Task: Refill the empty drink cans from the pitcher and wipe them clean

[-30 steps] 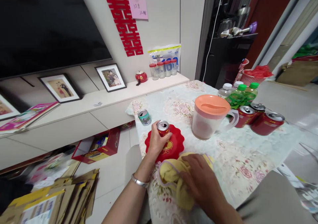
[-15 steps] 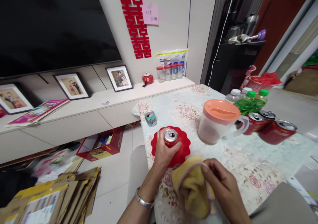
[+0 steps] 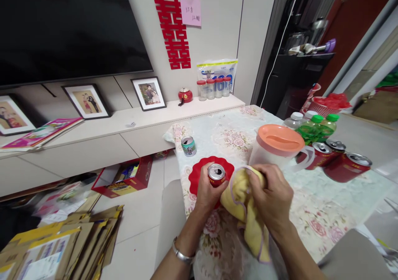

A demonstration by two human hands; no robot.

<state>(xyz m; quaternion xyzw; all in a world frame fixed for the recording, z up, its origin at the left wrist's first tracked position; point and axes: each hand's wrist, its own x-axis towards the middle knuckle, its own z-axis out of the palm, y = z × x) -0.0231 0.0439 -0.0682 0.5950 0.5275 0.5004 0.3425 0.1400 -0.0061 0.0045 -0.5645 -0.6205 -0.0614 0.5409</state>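
Observation:
My left hand (image 3: 207, 192) is wrapped round an opened red can (image 3: 217, 175), which it holds upright over a red scalloped plate (image 3: 197, 172). In my right hand (image 3: 273, 195) is a yellow cloth (image 3: 248, 213) with a purple edge, bunched between the fingers and hanging down. The cloth is close to the right side of the red can; whether they touch is hard to tell. Behind the cloth stands a clear pitcher with an orange lid (image 3: 280, 139). A small teal can (image 3: 188, 146) stands beyond the plate.
On the table's right side are several red cans (image 3: 347, 167) and bottles with green and white caps (image 3: 316, 122). Picture frames (image 3: 149, 93) and red-lidded jars (image 3: 214, 89) line the cabinet. Flattened cardboard (image 3: 90, 247) and a red box (image 3: 137, 176) lie on the floor.
My right hand has moved up with the yellow cloth, closer to the red can and in front of the pitcher. My left hand still holds the can, now slightly farther right over the plate.

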